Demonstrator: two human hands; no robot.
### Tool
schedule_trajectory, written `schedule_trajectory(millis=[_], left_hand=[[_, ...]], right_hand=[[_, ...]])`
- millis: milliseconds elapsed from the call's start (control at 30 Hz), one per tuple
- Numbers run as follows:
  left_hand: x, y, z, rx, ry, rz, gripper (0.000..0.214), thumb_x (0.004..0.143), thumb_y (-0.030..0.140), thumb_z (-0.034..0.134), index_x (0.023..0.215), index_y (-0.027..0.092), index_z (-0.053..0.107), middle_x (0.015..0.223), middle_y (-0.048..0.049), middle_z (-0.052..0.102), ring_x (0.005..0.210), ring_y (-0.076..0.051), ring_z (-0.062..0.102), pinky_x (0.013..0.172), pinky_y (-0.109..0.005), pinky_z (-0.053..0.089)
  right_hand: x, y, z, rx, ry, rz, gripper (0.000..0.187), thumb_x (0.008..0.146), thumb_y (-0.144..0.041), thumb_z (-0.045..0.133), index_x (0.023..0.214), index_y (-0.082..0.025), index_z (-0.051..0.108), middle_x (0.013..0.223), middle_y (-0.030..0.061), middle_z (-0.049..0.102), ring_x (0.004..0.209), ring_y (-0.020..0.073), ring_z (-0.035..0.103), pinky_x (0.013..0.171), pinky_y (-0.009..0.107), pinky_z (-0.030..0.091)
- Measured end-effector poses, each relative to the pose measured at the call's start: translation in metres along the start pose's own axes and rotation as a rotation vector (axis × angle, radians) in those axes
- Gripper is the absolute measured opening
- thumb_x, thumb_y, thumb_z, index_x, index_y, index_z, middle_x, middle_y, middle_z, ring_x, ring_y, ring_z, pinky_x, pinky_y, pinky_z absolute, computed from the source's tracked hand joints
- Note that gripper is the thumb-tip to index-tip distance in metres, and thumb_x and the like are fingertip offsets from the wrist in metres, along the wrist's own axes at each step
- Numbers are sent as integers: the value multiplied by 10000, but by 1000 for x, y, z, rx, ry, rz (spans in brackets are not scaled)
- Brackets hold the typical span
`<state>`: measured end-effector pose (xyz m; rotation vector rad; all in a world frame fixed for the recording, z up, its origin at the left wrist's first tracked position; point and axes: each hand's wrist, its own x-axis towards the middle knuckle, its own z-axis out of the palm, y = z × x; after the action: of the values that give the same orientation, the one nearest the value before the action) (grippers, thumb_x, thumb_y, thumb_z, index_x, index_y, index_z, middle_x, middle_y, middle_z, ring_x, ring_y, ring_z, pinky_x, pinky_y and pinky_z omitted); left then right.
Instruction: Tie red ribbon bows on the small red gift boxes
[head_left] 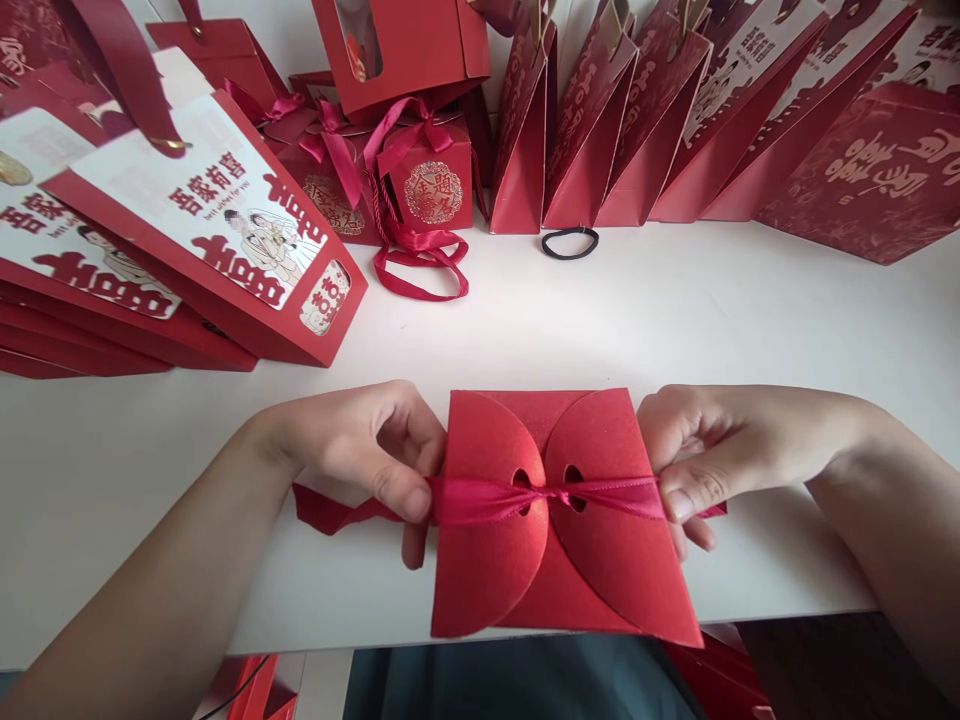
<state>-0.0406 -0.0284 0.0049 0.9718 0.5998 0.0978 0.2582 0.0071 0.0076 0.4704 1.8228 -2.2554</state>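
A red gift box [495, 580] with two rounded, overlapping flaps lies at the front edge of the table, its lower side reaching past the edge. Through the holes in the flaps runs a dark pink ribbon [480, 500], drawn into a knot or crossing at the middle. My left hand [375, 455] pinches one ribbon end at the box's left side, the tail hanging out to the left. At the right side, my right hand [712, 450] pinches the other end between thumb and fingers, with a short tail showing beyond.
Red paper gift bags [255, 230] stand at the left. Small red boxes with bows [435, 185] sit at the back, their ribbon loop [420, 290] trailing forward. More red bags [585, 150] line the back right. A black hair tie [570, 243] lies before them on the white table [600, 320].
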Motion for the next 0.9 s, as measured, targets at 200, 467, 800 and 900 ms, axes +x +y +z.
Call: schedule_trajectory(millis=[200,467,800,900], left_hand=[[0,-1,0,-21,-9,-10,183,677,287,767,745,132,698,735,-62,687,684,-177,631,658,-283,497],[1,-2,-2,-37,-19,-34,165,681,269,767,727,134,684,748,-59,679,693,-166,617,680,-289,487],[1,-1,-1,-52,-32,-23,165,677,262,769,717,126,684,725,-53,664,674,-162,606,671,-289,502],[1,-2,-2,-51,-35,-17,158,686,254,764,710,122,680,727,-51,664,676,-161,608,680,-296,509]], right_hand=[[0,0,0,3,0,-5,376,875,-462,587,802,-113,707,594,20,593,477,64,450,416,184,330],[0,1,0,19,-3,-11,355,875,-442,596,802,-114,710,606,27,599,514,78,495,430,184,342],[-1,0,0,19,-1,1,356,880,-441,592,807,-114,712,608,17,588,490,61,434,430,175,337],[-1,0,0,14,-1,-3,365,881,-442,589,808,-106,712,608,18,588,501,61,445,438,171,347]])
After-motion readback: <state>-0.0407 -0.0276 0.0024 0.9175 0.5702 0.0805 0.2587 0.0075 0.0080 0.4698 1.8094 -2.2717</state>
